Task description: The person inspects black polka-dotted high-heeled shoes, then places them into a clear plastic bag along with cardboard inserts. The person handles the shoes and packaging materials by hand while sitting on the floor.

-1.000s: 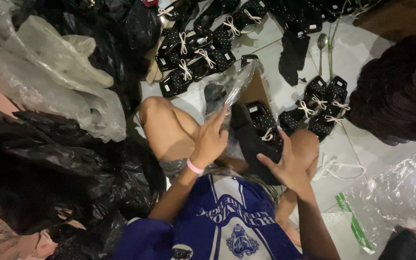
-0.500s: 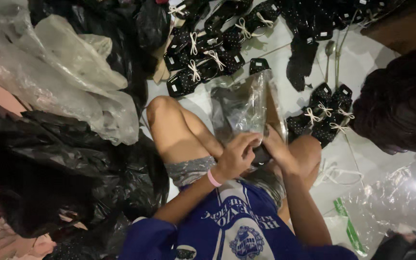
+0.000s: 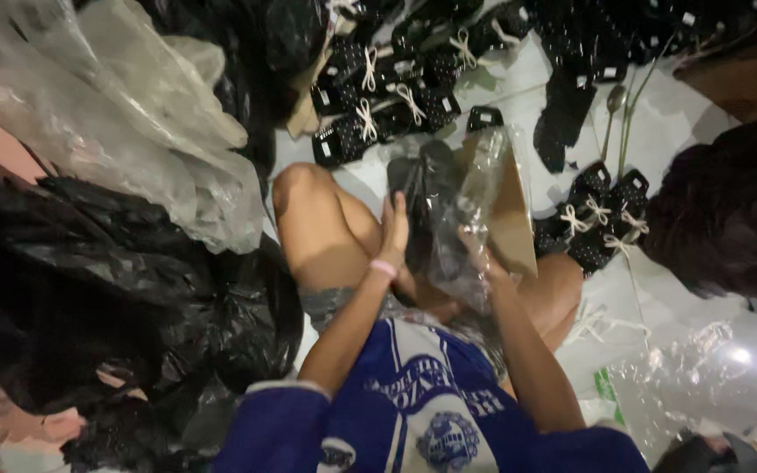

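Going left to right from the clear plastic bag [image 3: 475, 210] over the lap: black bin bags [image 3: 133, 289] far left, then the left hand [image 3: 393, 229] flat against the dark sandal [image 3: 420, 188], pushing it in. Right hand [image 3: 477, 256] pinches the bag's lower edge. I'd keep that mouth stretched wide so the sole doesn't snag. Half a second ago both hands were bunched together lower down; now they're apart.
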